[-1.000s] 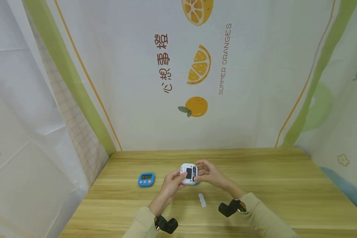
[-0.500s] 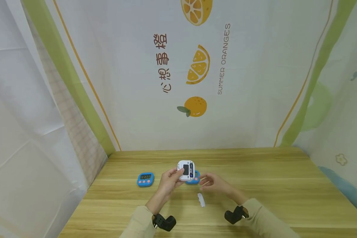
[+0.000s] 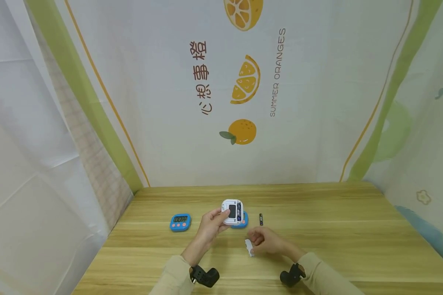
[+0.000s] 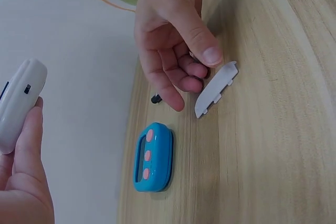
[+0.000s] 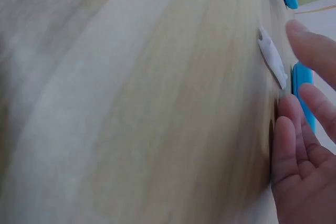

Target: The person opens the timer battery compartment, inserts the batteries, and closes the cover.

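Far left on the table: blue timer, face up, dark display, three pink buttons. Next, the left hand, clamped on a white device: thumb across its back, fingers beneath. Device raised off the table, back toward the wearer; a dark square patch at its middle, a dark battery in the slot along its right side. Second blue timer on the table, partly hidden behind the device. Nearer the wearer, a white cover strip with small tabs, lying flat. Beyond it, slightly right, a loose dark battery. Right hand low beside the strip, fingers loosely bent, thumb apart from them; contact with the strip cannot be told.
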A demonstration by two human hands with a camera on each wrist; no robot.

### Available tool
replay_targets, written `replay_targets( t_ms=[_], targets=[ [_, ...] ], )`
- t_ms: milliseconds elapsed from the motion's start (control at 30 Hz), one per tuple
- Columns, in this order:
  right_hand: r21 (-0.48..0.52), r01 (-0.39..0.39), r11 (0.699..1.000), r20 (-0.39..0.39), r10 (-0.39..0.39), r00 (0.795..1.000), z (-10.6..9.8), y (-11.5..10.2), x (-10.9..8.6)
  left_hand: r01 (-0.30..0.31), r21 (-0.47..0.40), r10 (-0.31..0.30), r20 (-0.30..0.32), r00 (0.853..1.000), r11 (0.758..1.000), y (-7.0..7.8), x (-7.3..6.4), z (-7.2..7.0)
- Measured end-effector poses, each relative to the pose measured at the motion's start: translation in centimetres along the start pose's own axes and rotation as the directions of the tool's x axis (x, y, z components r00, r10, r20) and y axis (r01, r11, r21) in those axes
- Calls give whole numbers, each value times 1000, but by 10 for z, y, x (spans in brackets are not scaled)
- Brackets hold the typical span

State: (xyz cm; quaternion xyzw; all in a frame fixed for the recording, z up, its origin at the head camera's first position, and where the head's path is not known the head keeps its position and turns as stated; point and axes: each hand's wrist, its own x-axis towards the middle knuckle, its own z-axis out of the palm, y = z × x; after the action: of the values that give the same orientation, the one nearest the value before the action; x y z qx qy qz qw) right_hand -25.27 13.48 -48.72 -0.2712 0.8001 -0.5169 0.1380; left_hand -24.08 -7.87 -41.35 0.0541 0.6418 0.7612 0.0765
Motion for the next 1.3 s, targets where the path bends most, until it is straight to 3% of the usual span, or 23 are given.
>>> replay_targets(
  t_ms=[400,867,1100,1300],
  targets=[
    [-187,30,982,25,-26,999,3,4,2,3,-6,-3,6,1000,1000,-1,1,-1],
    [-137,41,990,58,-33,998,0,-2,0,-1,-8,1,16,1000,1000,-2,0,-2],
    [-179,20,984,77,-6,997,0,1,2,3,-26,-3,20,1000,1000,-1,-1,-3],
    [-212,24,977,83,-7,997,1,-1,3,16,-25,-16,27,1000,1000,9,-7,0]
  ],
)
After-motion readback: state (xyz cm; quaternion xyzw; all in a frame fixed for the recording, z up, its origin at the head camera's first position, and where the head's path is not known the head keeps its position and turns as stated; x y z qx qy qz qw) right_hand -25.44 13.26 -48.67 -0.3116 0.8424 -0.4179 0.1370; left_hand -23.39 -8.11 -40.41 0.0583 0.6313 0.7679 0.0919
